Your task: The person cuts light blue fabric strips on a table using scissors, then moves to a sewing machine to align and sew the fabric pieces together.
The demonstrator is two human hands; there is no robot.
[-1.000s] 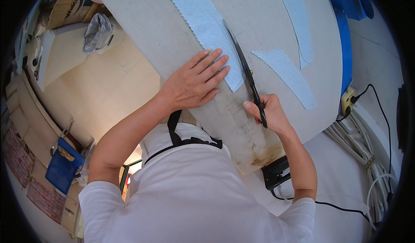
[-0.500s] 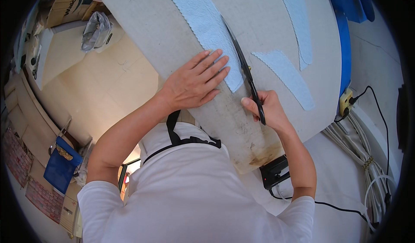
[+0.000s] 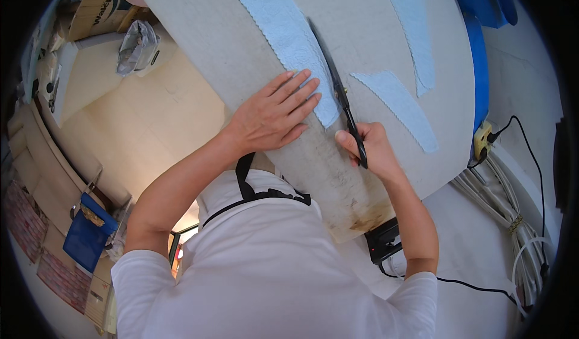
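My left hand (image 3: 274, 111) lies flat, fingers spread, on the lower end of a long strip of light blue textured cloth (image 3: 280, 28) with a zigzag left edge. In my right hand (image 3: 375, 149) are large black scissors (image 3: 339, 88), thumb and fingers at the handles. Their blades point up and away along the strip's right edge and look nearly closed. To the right of the scissors lies a smaller pointed piece of blue cloth (image 3: 398, 107). Beyond it is another long blue piece (image 3: 413, 31), tapering toward me.
The pale tabletop (image 3: 241, 67) has a brown stain near its front corner. Below that corner is a black box (image 3: 383, 242) with a cable. A yellow power socket (image 3: 482, 140) and bundled cables (image 3: 503, 194) are at right. A blue pouch (image 3: 90, 230) and cardboard box (image 3: 99, 10) are at left.
My right hand and the scissors have shifted slightly up and to the left along the strip's edge. My left hand stays in place on the cloth.
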